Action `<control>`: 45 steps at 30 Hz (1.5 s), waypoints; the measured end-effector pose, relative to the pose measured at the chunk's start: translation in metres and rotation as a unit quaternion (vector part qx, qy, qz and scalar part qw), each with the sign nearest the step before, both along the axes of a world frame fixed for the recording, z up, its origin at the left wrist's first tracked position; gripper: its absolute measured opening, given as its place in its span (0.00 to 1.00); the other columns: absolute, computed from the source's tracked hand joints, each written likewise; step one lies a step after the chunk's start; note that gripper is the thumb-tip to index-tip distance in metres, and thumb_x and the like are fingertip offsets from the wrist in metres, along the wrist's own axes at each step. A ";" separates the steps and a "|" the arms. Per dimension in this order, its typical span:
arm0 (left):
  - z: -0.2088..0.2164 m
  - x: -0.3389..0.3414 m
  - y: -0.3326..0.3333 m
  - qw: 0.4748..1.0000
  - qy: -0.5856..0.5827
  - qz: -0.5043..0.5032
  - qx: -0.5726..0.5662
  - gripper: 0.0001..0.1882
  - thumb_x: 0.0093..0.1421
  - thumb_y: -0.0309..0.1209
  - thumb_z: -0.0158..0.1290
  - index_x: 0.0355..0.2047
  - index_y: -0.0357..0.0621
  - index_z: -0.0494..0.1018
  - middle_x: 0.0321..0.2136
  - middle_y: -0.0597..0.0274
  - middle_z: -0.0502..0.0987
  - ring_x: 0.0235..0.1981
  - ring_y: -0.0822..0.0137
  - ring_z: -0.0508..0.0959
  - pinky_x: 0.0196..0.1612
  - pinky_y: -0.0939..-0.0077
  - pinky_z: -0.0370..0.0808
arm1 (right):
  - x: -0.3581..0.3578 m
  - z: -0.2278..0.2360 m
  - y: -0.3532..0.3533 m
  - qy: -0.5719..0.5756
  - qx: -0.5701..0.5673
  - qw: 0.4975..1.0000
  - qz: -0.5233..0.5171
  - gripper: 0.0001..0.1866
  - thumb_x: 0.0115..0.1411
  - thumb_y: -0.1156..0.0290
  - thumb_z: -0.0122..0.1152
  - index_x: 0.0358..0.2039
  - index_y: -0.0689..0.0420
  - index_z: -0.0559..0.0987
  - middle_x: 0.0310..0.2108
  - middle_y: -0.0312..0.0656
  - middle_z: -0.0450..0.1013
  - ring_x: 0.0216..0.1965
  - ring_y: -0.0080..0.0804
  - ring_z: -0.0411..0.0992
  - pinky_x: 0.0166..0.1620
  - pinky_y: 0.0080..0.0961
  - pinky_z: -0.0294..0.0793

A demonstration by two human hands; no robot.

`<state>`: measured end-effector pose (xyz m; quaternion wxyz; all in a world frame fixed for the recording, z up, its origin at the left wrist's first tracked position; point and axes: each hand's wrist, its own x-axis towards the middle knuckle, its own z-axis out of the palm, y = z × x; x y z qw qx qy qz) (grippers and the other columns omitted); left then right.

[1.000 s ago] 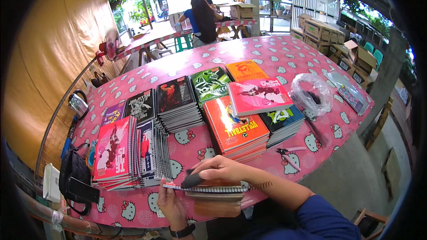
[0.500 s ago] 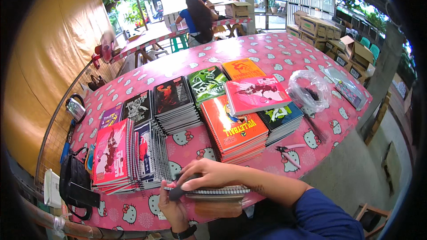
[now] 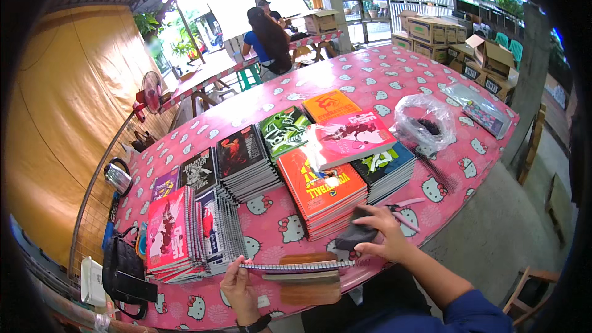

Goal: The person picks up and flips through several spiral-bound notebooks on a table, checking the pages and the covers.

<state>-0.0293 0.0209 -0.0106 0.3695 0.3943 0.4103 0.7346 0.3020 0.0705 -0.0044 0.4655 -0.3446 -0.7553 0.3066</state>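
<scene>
the left hand (image 3: 240, 294) points upward at the near table edge, thumb and fingertips pinching the left end of a spiral-bound notebook (image 3: 296, 267), which lies spine up across a wooden block (image 3: 310, 293). the right hand (image 3: 391, 239) reaches in from the lower right, fingers curled around a dark grey tool (image 3: 356, 232) (partly hidden) near the notebook's right end. beyond, a clear plastic bag (image 3: 406, 108) holds black coils (image 3: 427, 127).

From your head, the wide fisheye looks down and forward, your hands (image 3: 392, 243) close below, the worktop (image 3: 394, 80) stretching ahead.
</scene>
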 end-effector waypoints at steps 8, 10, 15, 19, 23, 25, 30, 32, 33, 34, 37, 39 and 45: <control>0.088 0.088 -0.005 0.943 0.317 -0.050 0.088 0.09 0.49 0.19 0.57 0.33 0.34 0.77 0.29 0.60 0.76 0.31 0.72 0.74 0.32 0.85 0.68 | 0.030 0.028 -0.013 -0.089 0.111 0.980 -0.141 0.21 0.46 0.62 0.66 0.41 0.58 0.76 0.44 0.45 0.71 0.46 0.42 0.68 0.49 0.35 0.65; 0.096 0.103 -0.005 0.927 0.357 -0.035 0.104 0.09 0.49 0.19 0.57 0.33 0.36 0.77 0.29 0.60 0.77 0.30 0.71 0.75 0.31 0.83 0.70 | -0.003 0.083 -0.035 -0.020 0.098 0.993 -0.062 0.18 0.50 0.69 0.64 0.41 0.59 0.75 0.39 0.43 0.72 0.42 0.38 0.70 0.46 0.31 0.67; 0.098 0.127 -0.006 0.909 0.364 -0.067 0.189 0.08 0.48 0.17 0.56 0.31 0.36 0.76 0.29 0.57 0.77 0.30 0.67 0.76 0.33 0.78 0.71 | -0.039 0.097 -0.051 0.045 0.037 0.998 -0.035 0.13 0.48 0.74 0.66 0.36 0.60 0.76 0.32 0.42 0.71 0.31 0.32 0.71 0.35 0.23 0.71; 0.090 0.121 -0.009 0.926 0.317 -0.111 0.175 0.06 0.49 0.18 0.56 0.30 0.38 0.75 0.29 0.57 0.77 0.32 0.66 0.77 0.35 0.76 0.73 | -0.047 0.092 -0.049 0.089 0.038 0.995 -0.005 0.12 0.48 0.73 0.67 0.32 0.62 0.76 0.27 0.40 0.70 0.27 0.27 0.69 0.30 0.21 0.69; 0.091 0.121 -0.014 0.930 0.308 -0.103 0.174 0.08 0.49 0.20 0.57 0.31 0.37 0.72 0.27 0.58 0.75 0.30 0.66 0.76 0.33 0.76 0.73 | -0.047 0.096 -0.047 0.017 0.121 0.992 -0.010 0.11 0.48 0.73 0.66 0.30 0.63 0.76 0.24 0.41 0.70 0.25 0.30 0.69 0.29 0.22 0.68; 0.094 0.125 -0.017 0.943 0.287 -0.102 0.136 0.09 0.50 0.20 0.57 0.33 0.37 0.71 0.28 0.58 0.74 0.30 0.66 0.76 0.33 0.76 0.73 | -0.048 0.095 -0.048 0.012 0.121 0.992 -0.019 0.09 0.49 0.74 0.65 0.30 0.63 0.76 0.24 0.42 0.70 0.25 0.32 0.68 0.28 0.23 0.68; 0.095 0.123 -0.008 0.926 0.350 -0.079 0.119 0.11 0.53 0.23 0.56 0.37 0.37 0.70 0.31 0.58 0.75 0.32 0.68 0.76 0.36 0.77 0.72 | -0.053 0.100 -0.045 -0.017 0.108 0.993 -0.046 0.10 0.54 0.70 0.60 0.34 0.63 0.75 0.28 0.46 0.70 0.28 0.37 0.69 0.32 0.28 0.68; 0.096 0.111 -0.003 0.917 0.389 -0.019 0.090 0.09 0.57 0.27 0.52 0.38 0.38 0.70 0.32 0.59 0.75 0.31 0.69 0.75 0.33 0.77 0.71 | -0.052 0.103 -0.035 -0.029 0.070 0.997 0.009 0.17 0.59 0.62 0.54 0.41 0.62 0.73 0.34 0.48 0.71 0.35 0.38 0.69 0.40 0.31 0.68; 0.100 0.096 0.003 0.901 0.426 0.032 0.071 0.09 0.59 0.29 0.50 0.38 0.39 0.71 0.31 0.59 0.74 0.31 0.69 0.75 0.31 0.77 0.71 | -0.048 0.106 -0.027 -0.032 0.069 0.997 0.004 0.17 0.59 0.62 0.54 0.41 0.62 0.73 0.34 0.48 0.71 0.35 0.38 0.69 0.40 0.31 0.68; 0.105 0.075 0.007 0.902 0.405 0.138 0.061 0.10 0.62 0.33 0.48 0.37 0.38 0.71 0.28 0.60 0.73 0.26 0.72 0.72 0.28 0.77 0.69 | -0.040 0.110 -0.015 0.037 0.081 0.996 -0.028 0.18 0.60 0.62 0.52 0.45 0.62 0.72 0.38 0.45 0.71 0.40 0.34 0.68 0.44 0.29 0.66; 0.147 -0.027 0.023 0.921 0.173 0.345 0.050 0.15 0.64 0.34 0.45 0.43 0.34 0.67 0.31 0.58 0.72 0.34 0.70 0.72 0.38 0.75 0.70 | 0.023 0.117 0.029 0.081 0.037 0.980 -0.179 0.18 0.60 0.66 0.52 0.47 0.62 0.72 0.42 0.40 0.71 0.43 0.28 0.68 0.48 0.25 0.65; 0.154 -0.094 0.015 0.883 0.139 0.410 0.181 0.14 0.64 0.33 0.44 0.44 0.35 0.67 0.35 0.56 0.72 0.37 0.70 0.72 0.41 0.75 0.69 | 0.071 0.102 0.068 0.085 -0.046 0.975 -0.200 0.17 0.58 0.66 0.55 0.45 0.62 0.73 0.41 0.40 0.72 0.42 0.26 0.69 0.48 0.23 0.65; 0.073 -0.179 0.017 0.682 0.495 0.521 -0.135 0.13 0.60 0.32 0.47 0.43 0.37 0.68 0.43 0.45 0.71 0.44 0.51 0.72 0.47 0.63 0.67 | 0.116 0.032 0.168 -0.036 0.022 0.938 -0.345 0.18 0.57 0.63 0.57 0.42 0.64 0.74 0.36 0.43 0.74 0.39 0.27 0.70 0.44 0.23 0.68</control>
